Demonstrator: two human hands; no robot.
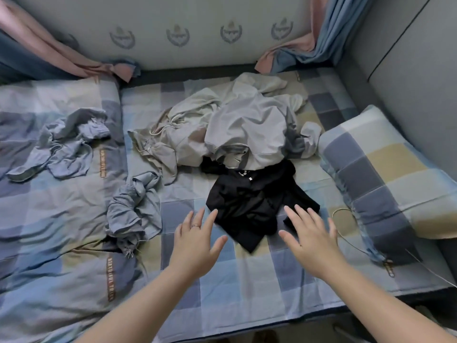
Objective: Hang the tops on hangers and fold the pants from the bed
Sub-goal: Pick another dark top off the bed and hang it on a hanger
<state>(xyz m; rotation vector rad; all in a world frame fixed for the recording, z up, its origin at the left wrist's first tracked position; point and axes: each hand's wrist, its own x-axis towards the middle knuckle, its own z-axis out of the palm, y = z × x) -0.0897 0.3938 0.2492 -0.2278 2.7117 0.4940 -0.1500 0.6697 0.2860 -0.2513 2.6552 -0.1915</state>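
the fingers (300,215) of the right hand (311,241) are straight and spread wide, holding nothing. their tips overlap the near edge of the black garment (249,201); whether they touch it cannot be told. the left hand (195,246) is spread wide too and empty, with a ring (195,226) on one finger, its tips just beside the black garment's left corner. the black garment lies crumpled in the middle of the bed (247,280). a grey garment (249,127) is heaped over its far edge, and a beige garment (170,144) with drawstrings touches that heap on the left. a blue-grey garment (136,209) lies bunched left of the left hand. a second blue-grey piece (66,147) sits on the duvet (49,231). a pillow (385,174) lies at the right.
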